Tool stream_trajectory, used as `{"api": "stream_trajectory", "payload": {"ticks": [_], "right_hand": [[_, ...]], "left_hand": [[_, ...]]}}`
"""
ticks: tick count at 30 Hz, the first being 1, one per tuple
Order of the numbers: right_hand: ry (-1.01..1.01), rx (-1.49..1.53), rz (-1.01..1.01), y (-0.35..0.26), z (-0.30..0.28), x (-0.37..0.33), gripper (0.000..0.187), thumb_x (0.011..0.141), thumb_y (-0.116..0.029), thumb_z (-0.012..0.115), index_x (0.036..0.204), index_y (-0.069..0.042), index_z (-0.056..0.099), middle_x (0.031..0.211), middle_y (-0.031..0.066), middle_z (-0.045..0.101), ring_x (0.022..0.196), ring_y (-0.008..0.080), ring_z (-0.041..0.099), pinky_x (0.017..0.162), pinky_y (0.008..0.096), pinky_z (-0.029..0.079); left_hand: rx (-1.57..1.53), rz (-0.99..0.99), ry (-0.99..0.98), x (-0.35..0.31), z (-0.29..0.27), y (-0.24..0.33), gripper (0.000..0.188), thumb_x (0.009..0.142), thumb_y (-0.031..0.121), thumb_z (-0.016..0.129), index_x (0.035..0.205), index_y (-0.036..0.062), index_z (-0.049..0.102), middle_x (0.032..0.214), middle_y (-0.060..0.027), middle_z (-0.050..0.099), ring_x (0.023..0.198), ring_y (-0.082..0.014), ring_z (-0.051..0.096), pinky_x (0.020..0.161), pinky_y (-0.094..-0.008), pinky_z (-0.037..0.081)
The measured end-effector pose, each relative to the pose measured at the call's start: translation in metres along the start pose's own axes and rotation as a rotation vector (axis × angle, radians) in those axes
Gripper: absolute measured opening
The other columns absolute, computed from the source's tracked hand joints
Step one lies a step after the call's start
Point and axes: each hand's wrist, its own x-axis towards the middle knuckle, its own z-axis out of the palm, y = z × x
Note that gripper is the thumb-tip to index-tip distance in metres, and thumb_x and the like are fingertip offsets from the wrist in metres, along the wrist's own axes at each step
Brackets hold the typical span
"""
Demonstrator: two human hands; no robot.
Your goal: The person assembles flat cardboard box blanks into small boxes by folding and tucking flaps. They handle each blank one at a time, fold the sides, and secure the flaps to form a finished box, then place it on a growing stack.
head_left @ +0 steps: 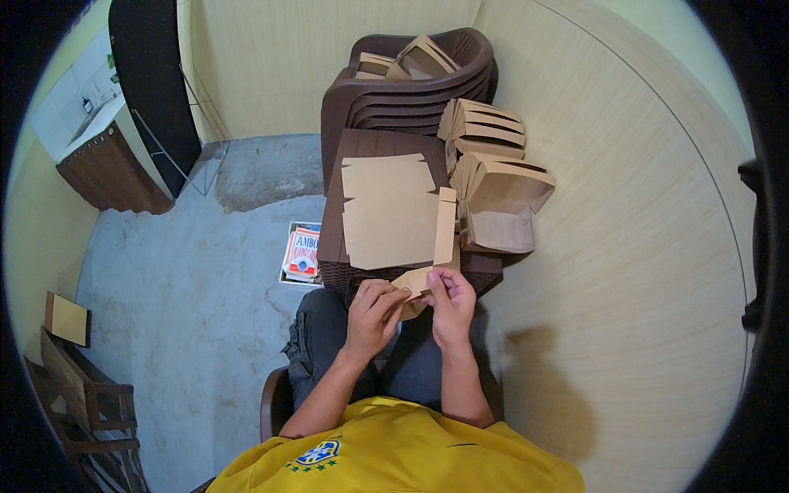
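Note:
My left hand and my right hand both grip a small tan cardboard piece, partly folded, just above my lap at the near edge of a dark brown table. A flat unfolded cardboard box blank lies on the table right beyond my hands. Several folded brown boxes are piled at the table's right side against the wall.
A stack of dark brown plastic chairs stands behind the table, with more folded boxes on the seat. A red and white carton sits on the concrete floor left of the table. Wooden furniture stands at the lower left.

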Motion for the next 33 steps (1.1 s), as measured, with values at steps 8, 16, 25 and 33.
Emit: {"api": "stream_trajectory", "payload": {"ticks": [8, 16, 25, 33], "right_hand": [[-0.031, -0.022, -0.046, 0.004, 0.006, -0.001, 0.013, 0.104, -0.005, 0.072, 0.114, 0.003, 0.071, 0.103, 0.0082, 0.074, 0.089, 0.0145, 0.072, 0.074, 0.0311, 0.065], [-0.216, -0.314, -0.082, 0.014, 0.014, -0.012, 0.03, 0.098, 0.011, 0.07, 0.128, 0.007, 0.069, 0.109, 0.0097, 0.072, 0.101, 0.0154, 0.072, 0.087, 0.0293, 0.064], [-0.218, -0.217, -0.032, 0.028, 0.015, -0.019, 0.032, 0.096, 0.007, 0.075, 0.127, 0.004, 0.072, 0.113, 0.0107, 0.074, 0.102, 0.0149, 0.073, 0.092, 0.0312, 0.063], [-0.256, -0.218, -0.079, 0.026, 0.013, -0.021, 0.037, 0.093, 0.01, 0.076, 0.129, 0.004, 0.073, 0.111, 0.0094, 0.073, 0.101, 0.0143, 0.073, 0.096, 0.0323, 0.064]], "left_hand": [[-0.253, -0.507, 0.216, -0.004, 0.002, 0.01, 0.009, 0.092, 0.002, 0.079, 0.101, 0.002, 0.076, 0.096, -0.0079, 0.07, 0.092, -0.0186, 0.067, 0.084, -0.0303, 0.053], [-0.466, -0.887, 0.116, -0.002, 0.005, -0.009, 0.011, 0.097, 0.011, 0.079, 0.102, 0.0015, 0.078, 0.093, -0.0013, 0.076, 0.086, -0.0103, 0.067, 0.08, -0.0278, 0.053], [-0.565, -0.979, 0.095, -0.018, 0.001, -0.025, 0.011, 0.097, 0.011, 0.079, 0.101, 0.0007, 0.08, 0.095, -0.0041, 0.078, 0.087, -0.0115, 0.07, 0.079, -0.0286, 0.055], [-0.195, -0.77, 0.082, -0.012, -0.001, -0.021, 0.015, 0.087, 0.011, 0.085, 0.089, -0.0032, 0.081, 0.083, -0.011, 0.071, 0.081, -0.0189, 0.07, 0.078, -0.0321, 0.055]]}}
